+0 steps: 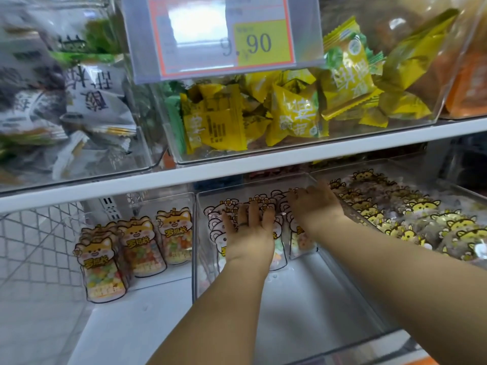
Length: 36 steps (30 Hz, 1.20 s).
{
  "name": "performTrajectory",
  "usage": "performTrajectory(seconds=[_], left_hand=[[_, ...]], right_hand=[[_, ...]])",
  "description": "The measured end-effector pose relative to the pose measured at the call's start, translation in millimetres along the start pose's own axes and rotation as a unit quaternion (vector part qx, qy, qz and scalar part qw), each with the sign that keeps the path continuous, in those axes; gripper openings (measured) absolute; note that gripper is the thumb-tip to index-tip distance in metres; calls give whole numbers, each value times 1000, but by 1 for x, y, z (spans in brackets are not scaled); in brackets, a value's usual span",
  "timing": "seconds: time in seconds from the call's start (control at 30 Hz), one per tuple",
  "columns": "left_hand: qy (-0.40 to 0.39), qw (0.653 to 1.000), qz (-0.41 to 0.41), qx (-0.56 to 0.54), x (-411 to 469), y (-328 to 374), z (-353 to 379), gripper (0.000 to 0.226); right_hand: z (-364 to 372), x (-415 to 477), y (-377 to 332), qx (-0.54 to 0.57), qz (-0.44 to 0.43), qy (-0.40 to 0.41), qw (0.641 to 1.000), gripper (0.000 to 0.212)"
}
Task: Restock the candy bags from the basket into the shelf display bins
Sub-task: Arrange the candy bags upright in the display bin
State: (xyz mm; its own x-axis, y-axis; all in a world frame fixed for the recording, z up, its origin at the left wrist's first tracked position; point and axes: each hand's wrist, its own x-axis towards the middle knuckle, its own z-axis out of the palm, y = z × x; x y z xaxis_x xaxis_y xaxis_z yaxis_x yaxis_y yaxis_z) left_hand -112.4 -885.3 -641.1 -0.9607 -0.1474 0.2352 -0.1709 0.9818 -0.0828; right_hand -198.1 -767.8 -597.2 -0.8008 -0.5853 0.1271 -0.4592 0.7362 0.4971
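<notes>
Fox-print candy bags (137,243) stand left of middle bin (303,299). Inside bin, left hand (247,233), fingers straight, presses bear-print candy bags (300,239) upright at bin's back; right hand (315,204), fingers flat, rests on their tops. Tiger-print bags (395,219) lie right of bin.

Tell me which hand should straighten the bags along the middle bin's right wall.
Right, I'd judge. The right hand rests on the right-side bags beside that wall of the middle bin; the left hand presses the bear bags further left.
</notes>
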Motion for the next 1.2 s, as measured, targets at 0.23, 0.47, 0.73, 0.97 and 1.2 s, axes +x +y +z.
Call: performTrajectory(seconds=[0.23,0.47,0.73,0.97,1.2], left_hand=[[-18,1000,-3,17,0,1,0,62],[-42,997,8,64,-2,-3,7,65],[-33,998,8,47,0,-3,4,85],[-69,996,-6,64,-6,-4,-8,82],[-124,991,15,42,-41,-2,-50,89]], right_hand=[[1,-41,-9,98,34,112,988,40],[24,-60,-23,263,23,-28,964,81],[39,-52,-23,296,68,-78,949,90],[32,-64,-26,308,55,-42,949,86],[-11,-103,-20,320,-17,-87,943,74]])
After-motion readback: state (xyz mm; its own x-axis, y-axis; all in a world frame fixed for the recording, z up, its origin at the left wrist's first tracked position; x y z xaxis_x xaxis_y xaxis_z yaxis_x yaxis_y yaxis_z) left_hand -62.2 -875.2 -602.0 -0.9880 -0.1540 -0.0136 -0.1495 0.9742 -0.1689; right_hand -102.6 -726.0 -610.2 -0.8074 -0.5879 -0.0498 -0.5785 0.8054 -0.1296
